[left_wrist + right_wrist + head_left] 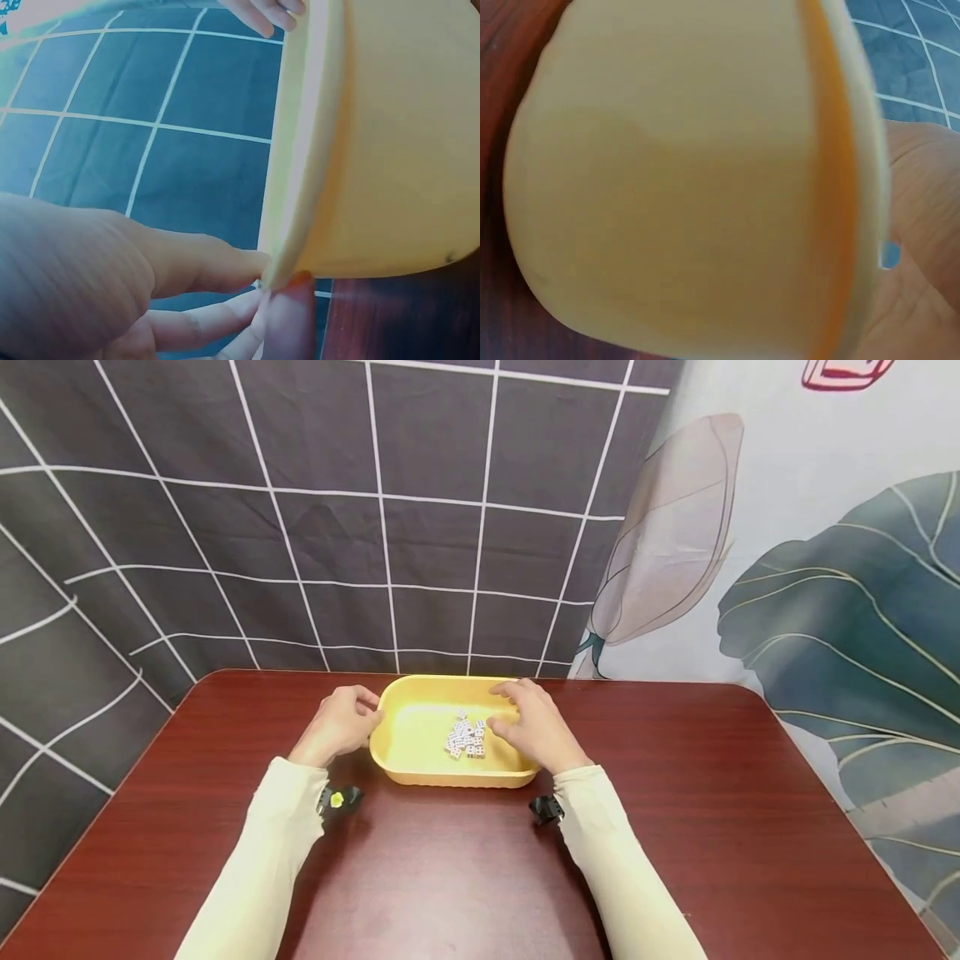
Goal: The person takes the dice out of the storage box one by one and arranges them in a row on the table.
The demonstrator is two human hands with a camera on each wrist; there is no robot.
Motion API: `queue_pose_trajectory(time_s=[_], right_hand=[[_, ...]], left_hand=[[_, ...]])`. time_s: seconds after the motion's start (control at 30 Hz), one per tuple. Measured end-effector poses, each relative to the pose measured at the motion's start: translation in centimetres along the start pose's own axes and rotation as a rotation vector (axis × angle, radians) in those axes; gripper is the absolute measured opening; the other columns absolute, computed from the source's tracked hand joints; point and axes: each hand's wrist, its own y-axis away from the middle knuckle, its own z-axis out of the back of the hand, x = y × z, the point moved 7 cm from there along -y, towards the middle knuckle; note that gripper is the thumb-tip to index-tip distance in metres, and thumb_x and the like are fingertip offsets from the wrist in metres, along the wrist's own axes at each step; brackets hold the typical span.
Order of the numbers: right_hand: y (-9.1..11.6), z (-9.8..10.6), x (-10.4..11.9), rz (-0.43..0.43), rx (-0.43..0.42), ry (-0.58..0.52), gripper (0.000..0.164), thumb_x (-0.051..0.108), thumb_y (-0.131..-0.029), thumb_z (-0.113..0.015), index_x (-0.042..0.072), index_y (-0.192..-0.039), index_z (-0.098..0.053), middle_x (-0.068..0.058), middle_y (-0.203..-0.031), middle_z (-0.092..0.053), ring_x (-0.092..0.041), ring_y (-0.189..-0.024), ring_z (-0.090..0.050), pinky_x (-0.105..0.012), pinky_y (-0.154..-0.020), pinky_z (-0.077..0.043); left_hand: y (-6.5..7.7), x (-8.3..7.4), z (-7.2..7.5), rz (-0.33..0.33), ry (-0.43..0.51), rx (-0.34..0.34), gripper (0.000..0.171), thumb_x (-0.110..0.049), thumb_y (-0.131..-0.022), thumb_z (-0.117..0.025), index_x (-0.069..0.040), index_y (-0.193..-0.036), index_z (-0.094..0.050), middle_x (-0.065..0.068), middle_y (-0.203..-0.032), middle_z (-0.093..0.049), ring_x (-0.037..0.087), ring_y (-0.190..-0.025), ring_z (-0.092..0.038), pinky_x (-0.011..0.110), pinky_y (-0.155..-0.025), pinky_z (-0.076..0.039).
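Note:
A yellow oblong plastic tray (450, 778) sits toward the far side of the table. Inside it, right of the middle, lies a loose cluster of small white cubes with dark marks, like dice (467, 739). My left hand (336, 727) pinches the tray's left end; in the left wrist view the thumb (225, 264) and forefinger meet at the rim. Over the tray's right end is my right hand (538, 727), thumb and fingers spread apart above the inside, holding nothing. The right wrist view shows the tray's outer wall (675, 195) covering most of that hand's fingers.
The reddish-brown wooden table (712, 827) extends to both sides and in front of the tray. Behind its far edge hangs a dark cloth (315, 535) with white grid lines, and at right a leaf-patterned one (825, 610). Each wrist wears a dark strap-mounted device (546, 810).

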Motion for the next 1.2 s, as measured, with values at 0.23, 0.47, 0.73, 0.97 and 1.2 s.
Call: queue_pose_trajectory(time_s=[0.23,0.47,0.73,0.97,1.2], right_hand=[[-0.6,-1.4,-0.3,-0.017,0.025,0.052,0.038,0.011,-0.087,-0.076,0.007,-0.124,-0.068,-0.014,-0.128,-0.064,-0.030,-0.108,-0.065,-0.047,-0.094,-0.056],[-0.9,-2.1,-0.1,-0.047,0.010,0.151,0.034,0.010,-0.085,-0.074,0.012,-0.119,-0.072,-0.010,-0.120,-0.068,-0.025,-0.104,-0.067,-0.048,-0.086,-0.058],[-1.3,-2.8,-0.3,-0.062,0.014,0.223,0.031,0.008,-0.084,-0.076,0.012,-0.114,-0.074,-0.009,-0.115,-0.069,-0.028,-0.101,-0.067,-0.046,-0.091,-0.056],[-1.2,-3.4,-0.5,-0.072,0.051,0.287,0.027,0.010,-0.088,-0.072,0.016,-0.114,-0.076,-0.009,-0.116,-0.068,-0.029,-0.110,-0.066,-0.048,-0.092,-0.057],[-1.0,-3.5,-0.2,-0.052,0.050,0.343,0.019,0.011,-0.088,-0.073,0.019,-0.105,-0.077,-0.009,-0.108,-0.068,-0.030,-0.111,-0.063,-0.049,-0.087,-0.058]], left_hand=[[-0.1,0.2,0.0,0.011,0.040,0.000,0.030,-0.005,-0.097,-0.059,0.010,-0.123,-0.059,0.028,-0.107,-0.067,0.019,-0.069,-0.070,0.030,-0.064,-0.063],[-0.2,0.3,0.0,-0.015,0.053,-0.030,0.027,-0.006,-0.098,-0.059,0.009,-0.120,-0.061,0.026,-0.103,-0.067,0.019,-0.068,-0.069,0.029,-0.063,-0.063],[-0.2,0.4,-0.1,-0.027,0.047,-0.046,0.025,-0.006,-0.097,-0.060,0.009,-0.118,-0.061,0.024,-0.099,-0.068,0.015,-0.061,-0.066,0.027,-0.060,-0.061],[-0.3,0.3,-0.2,-0.031,0.048,-0.047,0.025,-0.005,-0.097,-0.059,0.010,-0.117,-0.060,0.024,-0.099,-0.067,0.016,-0.061,-0.066,0.026,-0.058,-0.060],[-0.1,0.4,-0.3,-0.027,0.038,-0.046,0.024,-0.005,-0.097,-0.058,0.009,-0.117,-0.060,0.022,-0.098,-0.066,0.015,-0.060,-0.065,0.026,-0.057,-0.059]])
